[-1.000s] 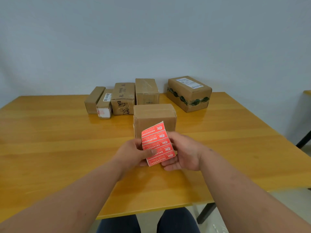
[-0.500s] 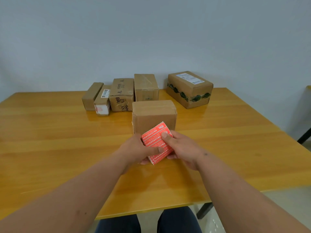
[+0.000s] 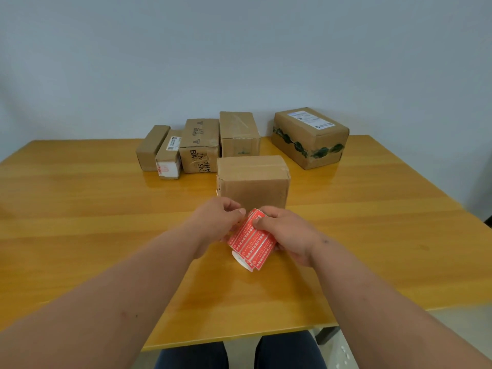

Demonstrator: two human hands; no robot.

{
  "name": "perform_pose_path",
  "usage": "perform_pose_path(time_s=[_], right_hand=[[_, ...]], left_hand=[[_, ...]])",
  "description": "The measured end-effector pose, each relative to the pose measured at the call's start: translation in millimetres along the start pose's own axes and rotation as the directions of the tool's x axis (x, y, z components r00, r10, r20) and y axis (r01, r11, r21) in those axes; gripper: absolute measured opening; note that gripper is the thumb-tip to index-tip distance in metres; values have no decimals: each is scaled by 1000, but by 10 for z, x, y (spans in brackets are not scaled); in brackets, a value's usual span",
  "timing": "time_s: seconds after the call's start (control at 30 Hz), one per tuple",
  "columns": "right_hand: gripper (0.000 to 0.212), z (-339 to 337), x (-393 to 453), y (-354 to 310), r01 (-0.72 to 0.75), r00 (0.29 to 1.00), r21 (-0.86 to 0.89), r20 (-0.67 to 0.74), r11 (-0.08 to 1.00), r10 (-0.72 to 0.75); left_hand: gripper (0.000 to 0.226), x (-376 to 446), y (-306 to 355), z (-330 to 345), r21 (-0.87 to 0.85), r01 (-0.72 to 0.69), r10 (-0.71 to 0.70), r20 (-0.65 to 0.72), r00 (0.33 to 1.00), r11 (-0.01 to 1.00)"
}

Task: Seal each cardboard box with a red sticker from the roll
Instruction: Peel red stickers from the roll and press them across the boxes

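We are at the very start of the sealing, as far as we can judge: no red sticker shows on any box we can see. Our landmark is the plain box (image 3: 253, 182), which stands on the counter (image 3: 80, 209) nearest to us with its taped top seam facing up. Just in front of it we hold the sticker roll (image 3: 251, 241) above the counter, between both hands. Our right hand (image 3: 288, 235) wraps the roll from the right, with the thumb pressed on the upper end of the red strip, while our left hand (image 3: 213, 225) pinches at the roll's top corner, thumb and forefinger together, apparently working a sticker's edge loose; whether an edge has lifted is too small to tell. Behind the plain box stand five more boxes: a tall box (image 3: 239, 133) directly behind, a printed box (image 3: 199, 145) to its left, then a labelled box (image 3: 169, 158) and a slim box (image 3: 151, 146) further left, and a box with green tape (image 3: 310, 137) behind and to the right. So all six appear still to be sealed, and the first sticker is not yet peeled free.
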State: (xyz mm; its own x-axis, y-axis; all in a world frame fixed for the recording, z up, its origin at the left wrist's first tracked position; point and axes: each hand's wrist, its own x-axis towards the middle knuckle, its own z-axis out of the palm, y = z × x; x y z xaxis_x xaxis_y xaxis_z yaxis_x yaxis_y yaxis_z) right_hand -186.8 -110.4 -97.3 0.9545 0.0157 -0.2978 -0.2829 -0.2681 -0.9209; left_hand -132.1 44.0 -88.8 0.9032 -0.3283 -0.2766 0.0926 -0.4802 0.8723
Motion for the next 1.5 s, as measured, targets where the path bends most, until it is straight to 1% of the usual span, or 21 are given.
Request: perform_pose_path(time_s=[0.07,0.17,0.2,0.3,0.37,0.43,0.47,0.53,0.67,0.73,0.8,0.9,1.0,1.07,1.17,1.33,1.4,1.5], right_hand=[[12,-1,24,-19,-12,1000,-46,-12,999,12],[18,6,78,-26,-28,999,-74,-30,997,26],[16,12,87,-29,-31,999,-76,-24,997,29],[12,8,102,-13,-31,999,-77,13,997,33],[15,-10,116,9,-32,999,-46,32,998,33],[20,-29,135,31,-27,999,-27,29,999,28],[19,-36,144,39,-17,1000,-35,26,999,17],[11,-36,164,50,10,1000,-41,30,999,-8],[12,-29,197,64,19,999,-34,34,999,-18],[11,-32,209,69,22,999,-37,41,999,-21],[11,-43,220,70,20,999,-32,51,999,-18],[11,-64,230,66,16,996,0,83,1000,-16],[11,-77,231,62,12,995,7,97,1000,-12],[10,-76,226,52,6,995,5,100,1000,-7],[10,-69,221,42,-5,995,26,95,1000,3],[18,-37,206,20,-8,998,32,60,999,6],[19,-20,197,7,7,999,-12,51,1000,-7],[20,-1,195,2,42,999,-131,25,991,-39]], left_hand=[[8,25,-16,-10,-50,33,-33,16,999,998],[14,51,-21,-15,-170,111,-102,57,993,979],[15,58,-18,-11,-184,134,-122,75,990,974],[18,74,-19,15,-147,180,-160,139,977,973],[19,96,-31,28,-147,180,-155,167,974,973],[20,125,-48,34,-160,161,-136,158,978,974],[19,142,-56,37,-169,152,-128,146,981,974],[15,162,-74,44,-208,145,-121,125,985,967],[9,164,-104,43,-306,143,-118,99,988,941],[7,166,-104,34,-321,136,-110,99,989,937],[11,168,-102,24,-322,124,-96,100,990,938],[24,179,-111,-7,-337,96,-58,120,991,936],[18,167,-97,-47,-308,84,-17,215,976,948],[15,166,-88,-56,-257,80,-16,244,970,963],[13,180,-83,-58,-222,80,-28,225,974,972],[8,197,-64,-69,-202,89,-52,181,982,975],[8,199,-50,-72,-173,82,-52,171,984,982],[8,210,-44,-78,-117,78,-60,151,987,990]])
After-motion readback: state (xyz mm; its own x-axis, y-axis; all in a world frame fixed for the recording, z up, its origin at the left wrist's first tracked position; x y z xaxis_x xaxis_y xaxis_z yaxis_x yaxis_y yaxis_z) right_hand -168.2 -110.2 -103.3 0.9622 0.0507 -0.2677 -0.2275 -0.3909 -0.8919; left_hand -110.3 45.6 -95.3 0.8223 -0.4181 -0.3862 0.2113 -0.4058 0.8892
